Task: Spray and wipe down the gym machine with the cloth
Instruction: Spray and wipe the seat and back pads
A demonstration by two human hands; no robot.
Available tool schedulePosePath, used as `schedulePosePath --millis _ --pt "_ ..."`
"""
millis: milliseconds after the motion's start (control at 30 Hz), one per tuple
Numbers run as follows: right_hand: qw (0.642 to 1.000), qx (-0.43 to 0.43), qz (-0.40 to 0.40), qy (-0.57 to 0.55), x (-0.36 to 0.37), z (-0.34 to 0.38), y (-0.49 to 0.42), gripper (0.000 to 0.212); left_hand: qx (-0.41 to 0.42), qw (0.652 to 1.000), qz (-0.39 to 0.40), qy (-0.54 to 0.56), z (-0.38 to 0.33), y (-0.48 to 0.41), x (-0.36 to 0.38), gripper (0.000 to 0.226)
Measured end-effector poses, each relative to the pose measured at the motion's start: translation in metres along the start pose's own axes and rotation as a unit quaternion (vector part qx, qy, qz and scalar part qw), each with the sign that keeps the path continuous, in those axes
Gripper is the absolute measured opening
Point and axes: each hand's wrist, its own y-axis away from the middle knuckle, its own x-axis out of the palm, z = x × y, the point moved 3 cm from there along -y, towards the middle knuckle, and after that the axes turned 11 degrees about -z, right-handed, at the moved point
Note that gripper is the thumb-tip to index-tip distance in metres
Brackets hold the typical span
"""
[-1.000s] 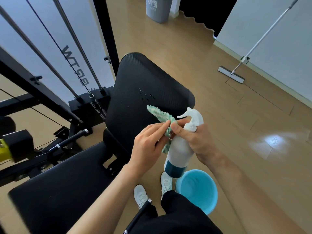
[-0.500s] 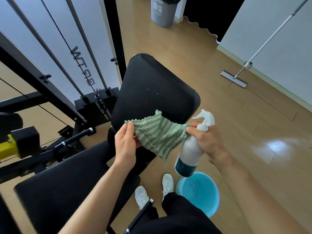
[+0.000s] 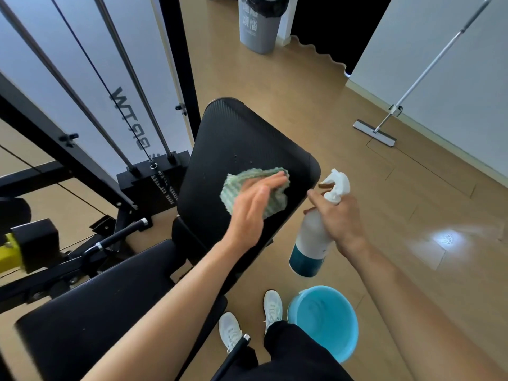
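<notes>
The left hand (image 3: 253,213), fingers straight, presses the cloth (image 3: 236,185) on the back pad (image 3: 247,133). At its 3 o'clock the right hand (image 3: 341,213) grips the spray bottle (image 3: 308,243). Faint droplets (image 3: 242,158), seemingly at the cloth's 12 o'clock, could be missed, and the bunched cloth may slip from under the open fingers.

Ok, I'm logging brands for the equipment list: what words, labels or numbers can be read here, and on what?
"WT": large dark letters running sideways on the machine's white panel; a cable crosses them and the remaining letters are uncertain.
White characters on the gray bin: too blurred to read.
Tiny print on the spray bottle: unreadable.
White marks on the weight stack: too small to read.
</notes>
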Motion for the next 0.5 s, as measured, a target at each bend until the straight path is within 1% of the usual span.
schedulePosePath --millis 33,67,100,133,167,233,300,333,367,400,500 --pt "1.000 -0.008 0.007 0.018 0.000 0.000 -0.002 0.021 0.052 0.996 0.027 -0.066 0.009 -0.003 0.010 0.043" --pt "0.999 -0.022 0.022 0.029 0.001 0.000 -0.003 0.020 0.092 0.987 0.036 -0.128 0.017 -0.005 0.017 0.040" --pt "0.998 -0.035 0.040 0.033 0.001 0.000 -0.003 0.017 0.116 0.976 0.039 -0.180 0.026 -0.006 0.022 0.040" --pt "0.997 -0.044 0.053 0.029 0.000 -0.001 -0.004 0.015 0.120 0.967 0.049 -0.220 0.036 -0.006 0.025 0.045" --pt "0.997 -0.045 0.063 0.020 -0.002 -0.004 -0.005 0.018 0.113 0.960 0.066 -0.247 0.044 -0.007 0.026 0.053" --pt "0.995 -0.037 0.091 -0.006 -0.004 -0.010 -0.004 0.030 0.115 0.947 0.102 -0.282 0.060 -0.013 0.025 0.068" --pt "0.993 -0.044 0.108 -0.013 -0.005 -0.012 -0.005 0.044 0.130 0.932 0.111 -0.319 0.072 -0.026 0.023 0.075" --pt "0.992 -0.055 0.114 -0.008 -0.006 -0.010 -0.006 0.049 0.127 0.928 0.103 -0.333 0.076 -0.034 0.021 0.077" --pt "0.990 -0.068 0.125 -0.005 -0.007 -0.006 -0.006 0.049 0.116 0.927 0.084 -0.346 0.078 -0.042 0.019 0.080" --pt "0.988 -0.081 0.133 -0.005 -0.009 -0.002 -0.006 0.045 0.104 0.926 0.055 -0.357 0.080 -0.051 0.016 0.082" --pt "0.985 -0.097 0.141 -0.019 -0.019 0.009 -0.004 0.025 0.060 0.928 -0.024 -0.366 0.082 -0.078 0.007 0.085"
